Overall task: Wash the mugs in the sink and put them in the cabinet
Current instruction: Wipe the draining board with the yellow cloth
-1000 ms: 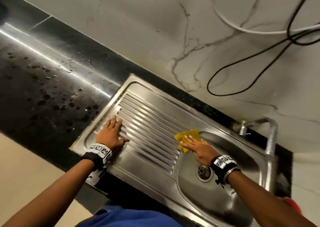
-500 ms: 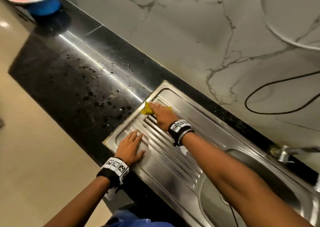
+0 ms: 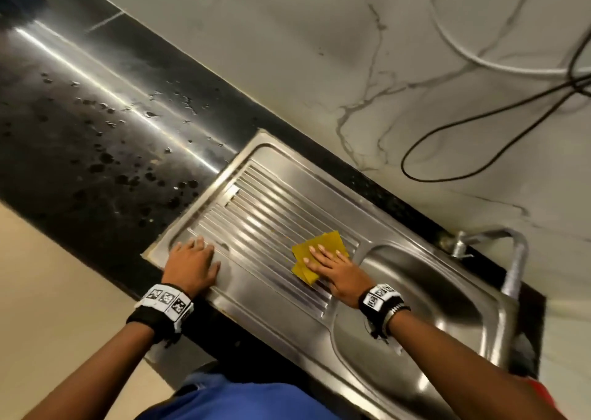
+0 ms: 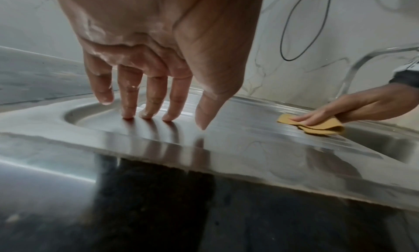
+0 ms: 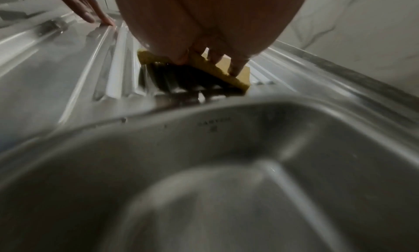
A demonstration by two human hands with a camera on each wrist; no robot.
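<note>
Right hand (image 3: 339, 269) flat, fingers straight, pressing a folded yellow cloth (image 3: 315, 255) onto the ribbed drainboard (image 3: 271, 215) at frame centre, just left of the sink basin (image 3: 425, 295). Left hand (image 3: 192, 264) spread open at the drainboard's lower-left corner, gripping nothing. Faint stamped lettering on the basin wall, unreadable; no mugs in view.

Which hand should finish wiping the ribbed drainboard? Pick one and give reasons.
Right. The right hand already presses the yellow cloth flat on the drainboard beside the basin. The left hand only rests on the outer end, holding nothing.
</note>
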